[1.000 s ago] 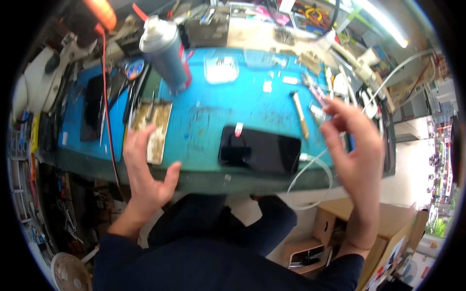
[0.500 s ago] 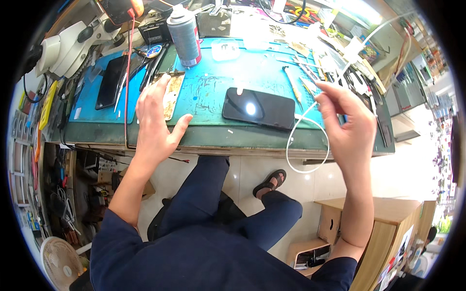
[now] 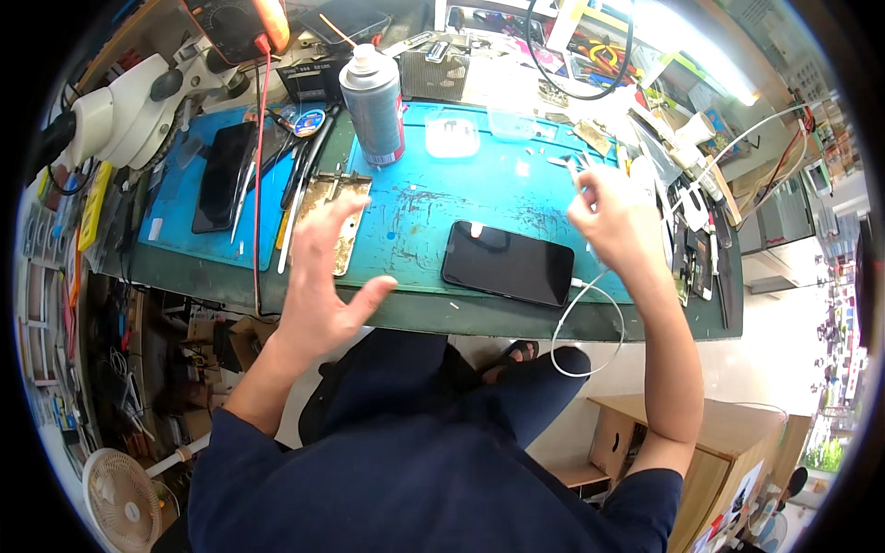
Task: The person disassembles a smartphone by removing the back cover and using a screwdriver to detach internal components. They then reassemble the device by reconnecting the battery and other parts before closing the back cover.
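My left hand (image 3: 324, 286) is open, thumb spread away from the fingers, and partly covers a stained metal phone-board holder (image 3: 355, 226). My right hand (image 3: 619, 221) is raised over the right side of the blue mat, fingers curled in a pinch; whether anything is between the fingertips I cannot make out. Thin hand tools (image 3: 564, 162) lie just beyond those fingertips. A black smartphone (image 3: 509, 263) lies face up between my hands, its screen dark. A white charging cable (image 3: 588, 372) is plugged into its right end and loops over the table edge; part of it passes behind my right forearm.
A spray can (image 3: 373, 111) stands behind the holder, near small clear plastic boxes (image 3: 452, 136). At left are another dark phone (image 3: 224, 180), a red wire (image 3: 261, 184) and a white microscope (image 3: 124, 109). Loose tools (image 3: 693, 217) crowd the right edge of the blue mat (image 3: 433, 198).
My right hand has moved forward and left, from beside the cable to the tools. The bright spot on the phone's screen is gone. My left hand stays open. The whole view has shifted.
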Available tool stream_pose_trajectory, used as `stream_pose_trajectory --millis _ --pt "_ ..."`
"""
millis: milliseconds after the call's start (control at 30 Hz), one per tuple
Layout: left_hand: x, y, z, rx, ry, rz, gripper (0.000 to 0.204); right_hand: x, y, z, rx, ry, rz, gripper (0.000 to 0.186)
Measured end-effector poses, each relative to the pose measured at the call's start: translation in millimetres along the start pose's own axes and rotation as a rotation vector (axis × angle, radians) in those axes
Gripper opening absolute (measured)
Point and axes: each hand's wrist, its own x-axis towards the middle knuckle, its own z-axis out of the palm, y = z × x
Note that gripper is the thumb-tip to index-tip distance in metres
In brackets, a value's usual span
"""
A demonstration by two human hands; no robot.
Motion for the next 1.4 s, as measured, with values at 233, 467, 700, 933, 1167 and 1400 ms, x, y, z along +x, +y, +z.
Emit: stream_pose_trajectory --millis 233,467,700,933,1167,1400 --pt "54 20 37 -0.258 -0.319 0.095 0.102 -8 -30 -49 0.530 0.137 0.167 0.015" --pt "59 19 38 -0.269 -0.460 0.031 0.105 -12 -32 -46 0.704 0.147 -0.193 0.019" --pt "56 13 40 -0.300 -0.424 0.087 0.107 -26 -40 -49 0.814 0.026 -0.053 0.010" --pt "61 21 45 -0.338 -0.451 0.071 0.109 -57 -40 -33 0.103 -0.235 -0.339 0.064" --pt "63 18 46 -0.365 -0.465 0.078 0.109 -54 -25 -33 0.154 -0.354 -0.311 0.079" --pt "58 13 34 -0.377 -0.460 0.074 0.107 -56 -27 -35 0.080 -0.341 -0.281 0.077"
